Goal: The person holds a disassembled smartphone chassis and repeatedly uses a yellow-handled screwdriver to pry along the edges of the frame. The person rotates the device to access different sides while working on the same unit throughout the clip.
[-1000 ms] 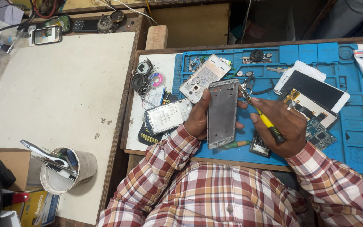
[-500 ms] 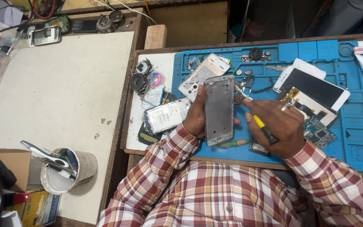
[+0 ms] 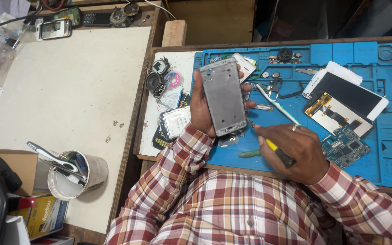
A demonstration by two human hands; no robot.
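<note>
The left hand point(image 3: 201, 109) wraps the grey phone frame point(image 3: 223, 96) from behind, thumb along one long edge and fingertips curled over the other, so the frame is pinched upright and lifted just above the blue mat point(image 3: 386, 136). The right hand point(image 3: 296, 152) is closed round a yellow-handled screwdriver point(image 3: 275, 149), whose tip sits close to the frame's lower right corner — whether it touches a screw there is too small to tell. To work that corner well, the frame wants a firm hold near its lower end, so that pressure from the tip does not twist it, and the driver should stand square to the screw head with light, steady pressure. A white toothbrush point(image 3: 277, 105) lies on the mat just beyond the right hand, and a green-handled tool point(image 3: 249, 154) lies near the mat's front edge, below the frame. To the right rest a phone screen point(image 3: 350, 97) and a circuit board point(image 3: 346, 146) — near enough for the right sleeve to brush them. Small speakers point(image 3: 156, 79) sit left of the mat, and a tin of tools point(image 3: 75, 174) stands well apart on the pale table point(image 3: 69, 90).
</note>
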